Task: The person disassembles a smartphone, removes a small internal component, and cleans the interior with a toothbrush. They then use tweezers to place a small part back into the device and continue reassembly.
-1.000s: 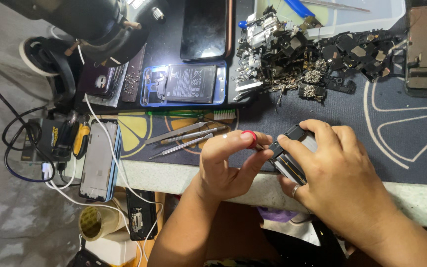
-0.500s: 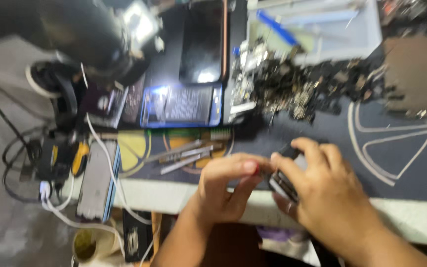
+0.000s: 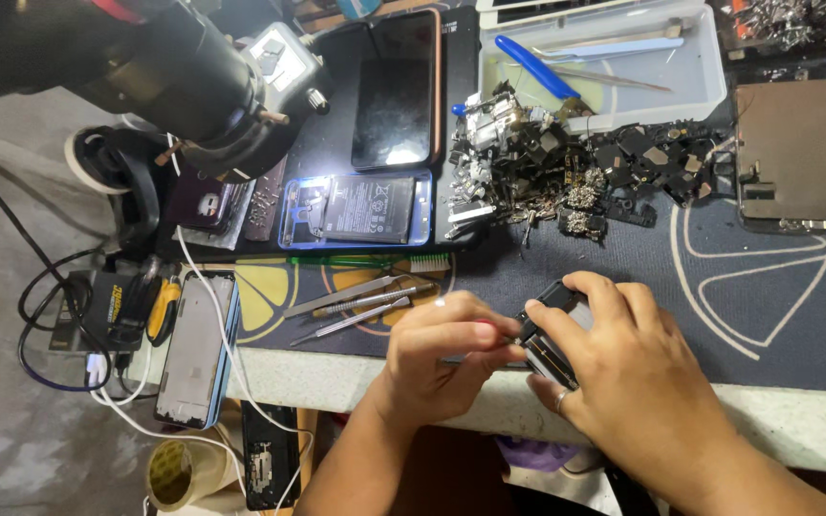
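My right hand (image 3: pixel 638 382) grips a small dark phone part (image 3: pixel 552 344) at the near edge of the dark work mat (image 3: pixel 767 315). My left hand (image 3: pixel 442 368) pinches a thin tool with a red tip (image 3: pixel 501 330), its end touching that part. Most of the part is hidden under my fingers. Both hands sit over the front edge of the table.
Several metal tweezers (image 3: pixel 356 301) lie left of my hands. An opened blue phone (image 3: pixel 356 210) sits under a microscope (image 3: pixel 193 86). A heap of small phone parts (image 3: pixel 566 172), a white tray of tools (image 3: pixel 604 57), a metal backplate (image 3: pixel 791 158) and another phone frame (image 3: pixel 193 349) surround them.
The view has shifted, so everything sits lower in the frame. My hands keep the same hold on the part and the tool; my left fingers have closed in tighter against it.
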